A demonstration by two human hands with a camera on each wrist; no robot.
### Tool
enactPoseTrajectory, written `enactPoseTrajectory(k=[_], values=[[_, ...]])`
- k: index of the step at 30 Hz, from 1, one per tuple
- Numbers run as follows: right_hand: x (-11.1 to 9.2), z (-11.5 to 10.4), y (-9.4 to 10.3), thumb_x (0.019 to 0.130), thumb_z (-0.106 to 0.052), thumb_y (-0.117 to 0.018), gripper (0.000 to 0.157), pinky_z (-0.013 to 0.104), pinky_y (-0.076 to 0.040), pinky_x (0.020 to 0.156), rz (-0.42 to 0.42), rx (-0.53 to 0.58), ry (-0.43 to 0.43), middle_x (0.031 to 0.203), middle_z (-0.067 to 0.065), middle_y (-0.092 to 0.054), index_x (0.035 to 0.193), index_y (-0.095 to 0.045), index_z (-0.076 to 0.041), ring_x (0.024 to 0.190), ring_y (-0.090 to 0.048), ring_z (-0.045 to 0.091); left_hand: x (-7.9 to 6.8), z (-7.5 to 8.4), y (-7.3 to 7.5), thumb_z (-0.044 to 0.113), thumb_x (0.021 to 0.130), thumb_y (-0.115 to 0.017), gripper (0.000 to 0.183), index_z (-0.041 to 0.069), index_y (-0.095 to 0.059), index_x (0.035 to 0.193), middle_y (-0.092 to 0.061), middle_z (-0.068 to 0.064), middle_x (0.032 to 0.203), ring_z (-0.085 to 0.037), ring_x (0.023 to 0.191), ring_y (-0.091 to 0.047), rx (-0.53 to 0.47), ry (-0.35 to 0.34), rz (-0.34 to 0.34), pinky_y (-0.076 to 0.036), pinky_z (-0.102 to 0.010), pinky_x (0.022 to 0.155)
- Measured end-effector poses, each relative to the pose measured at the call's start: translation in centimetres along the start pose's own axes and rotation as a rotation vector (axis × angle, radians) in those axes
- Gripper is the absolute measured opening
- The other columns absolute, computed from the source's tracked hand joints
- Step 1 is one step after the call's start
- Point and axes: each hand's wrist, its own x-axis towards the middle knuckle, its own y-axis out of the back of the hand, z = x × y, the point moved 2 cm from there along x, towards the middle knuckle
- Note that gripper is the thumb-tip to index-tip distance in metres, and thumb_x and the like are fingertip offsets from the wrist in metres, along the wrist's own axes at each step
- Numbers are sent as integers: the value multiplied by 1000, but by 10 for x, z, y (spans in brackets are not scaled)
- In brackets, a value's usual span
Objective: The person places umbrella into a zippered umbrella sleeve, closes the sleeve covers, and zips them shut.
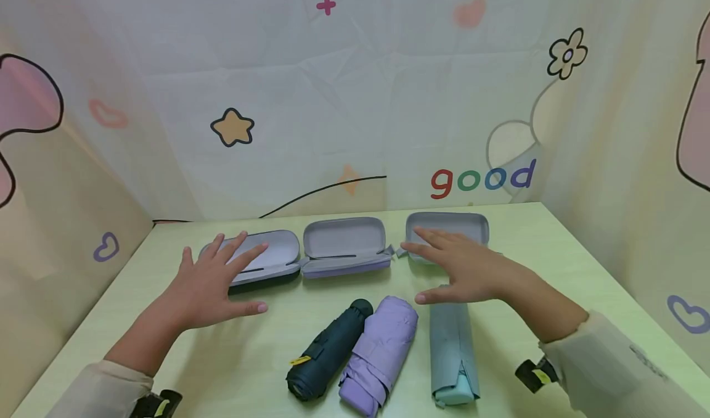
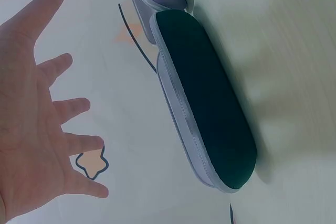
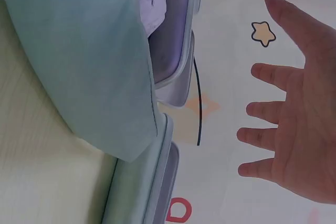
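Both hands point(image 1: 208, 291) point(image 1: 471, 267) hover, fingers spread wide, holding nothing, near three folded umbrellas point(image 1: 383, 350) and open cases point(image 1: 345, 239)

A pale green table point(image 1: 249, 368) stands before a creased white far backdrop point(image 1: 277, 36), printed with 1 outlined star point(image 1: 232, 127) and, at right, "good" point(image 1: 484, 179). Cream hangings point(image 1: 72, 196) left and right each show 1 purple heart point(image 1: 114, 240); light is soft.

The pale table point(image 1: 244, 368) supports a purple umbrella point(image 1: 383, 350). Left of it lies a dark green umbrella point(image 1: 330, 353); right of it, a grey-green umbrella point(image 1: 451, 344); behind it, three open cases point(image 1: 345, 238).
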Motion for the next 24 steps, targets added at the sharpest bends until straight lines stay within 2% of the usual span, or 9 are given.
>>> enactPoseTrajectory(k=[6, 18, 24], values=[[9, -12, 4, 81, -67, -62, 88, 57, -27, 110, -46, -16, 52, 157, 16, -27, 150, -40, -18, 142, -28, 37, 0, -4, 1, 80, 76, -55, 95, 32, -29, 153, -24, -15, 158, -51, 138, -22, -26, 14, -10, -7, -83, 95], [34, -43, 9, 85, -46, -70, 73, 52, -31, 110, -174, -44, 145, 154, 16, -34, 144, -47, -10, 139, -34, 35, -1, -12, -4, 75, 79, -57, 91, 28, -33, 152, -29, -15, 155, -43, 138, -27, -102, 6, -1, -10, -82, 95], [45, -55, 5, 86, -44, -71, 70, 49, -32, 110, -222, -85, 204, 152, 15, -36, 141, -49, -7, 138, -36, 34, 1, -16, -5, 74, 79, -59, 91, 25, -33, 152, -30, -16, 154, -43, 137, -30, -107, 13, 5, -12, -81, 95]])
